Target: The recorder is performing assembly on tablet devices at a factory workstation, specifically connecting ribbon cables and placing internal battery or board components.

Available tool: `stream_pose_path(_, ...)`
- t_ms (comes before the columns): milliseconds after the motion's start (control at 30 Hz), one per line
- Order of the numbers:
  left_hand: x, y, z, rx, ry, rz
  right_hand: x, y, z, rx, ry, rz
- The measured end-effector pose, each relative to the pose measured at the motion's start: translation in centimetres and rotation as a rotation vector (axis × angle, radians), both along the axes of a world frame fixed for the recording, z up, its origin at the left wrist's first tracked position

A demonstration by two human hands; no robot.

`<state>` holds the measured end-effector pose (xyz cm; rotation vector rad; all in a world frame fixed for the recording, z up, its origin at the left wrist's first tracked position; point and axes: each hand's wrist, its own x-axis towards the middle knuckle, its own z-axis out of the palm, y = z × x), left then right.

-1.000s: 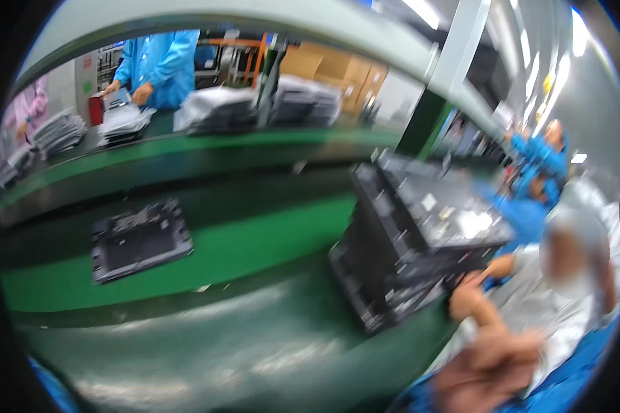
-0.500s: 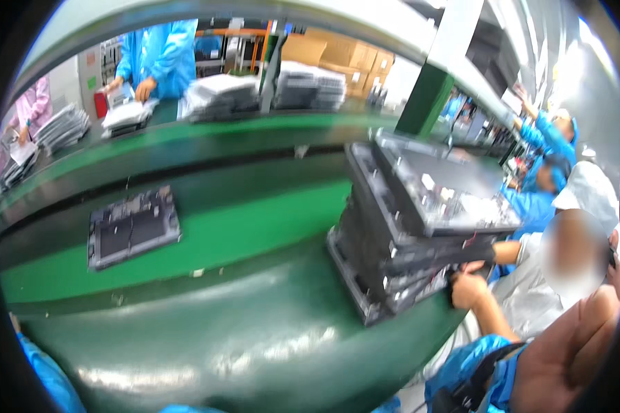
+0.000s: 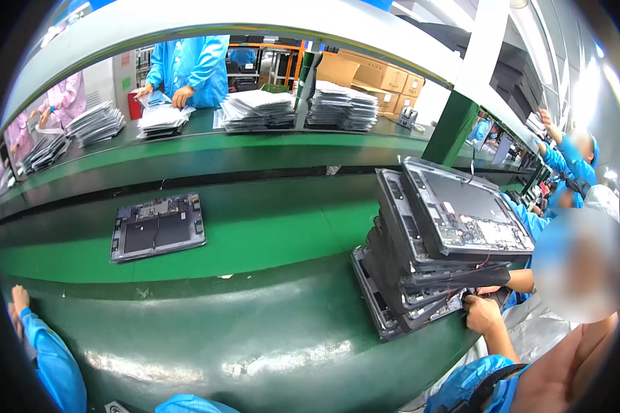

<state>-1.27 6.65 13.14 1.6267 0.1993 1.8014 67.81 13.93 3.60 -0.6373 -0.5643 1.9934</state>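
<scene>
My left hand [image 3: 19, 303], in a blue sleeve, is by the left rim above the dark green bench. Its fingers are small and partly cut off, so their grip is unclear. My right hand [image 3: 591, 351] is very close at the lower right, a dark strap on its sleeve; its fingers are hidden by a blurred patch. The nearest thing to it is a co-worker's hand [image 3: 486, 315], which touches the lower right of a leaning stack of opened flat electronic devices [image 3: 393, 265]. Another such device [image 3: 157, 227], with a dark panel and circuit board, lies flat on the green strip.
The green bench [image 3: 255, 323] curves across the front. A raised shelf behind bears stacks of silvery packages [image 3: 258, 109]. A person in blue [image 3: 196, 72] handles packages there. A green and white post [image 3: 455, 120] rises behind the device stack. Cardboard boxes [image 3: 393, 79] stand farther back.
The view has shifted, so the bench and stack appear lower and farther right. More of my left hand and sleeve shows. The lone device and the stack stay in place on the bench.
</scene>
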Motion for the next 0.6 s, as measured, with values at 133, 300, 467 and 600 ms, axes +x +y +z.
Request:
stream_pose_path(133,0.1,-0.5,0.4,0.029,-0.012,-0.103,-0.7,-2.5,-3.6,-0.022,0.076,-0.045)
stream_pose_path(300,0.3,-1.1,0.5,0.065,-0.059,-0.218,-1.6,-5.1,-6.0,-0.049,0.14,-0.09)
stream_pose_path(467,-0.6,-0.3,1.2,0.121,-0.069,-0.354,-1.3,-4.6,-10.1,-0.041,0.26,-0.024)
stream_pose_path(600,1.5,-2.2,0.8,0.13,-0.135,-0.413,0.2,-5.4,-9.3,-0.129,0.432,0.037)
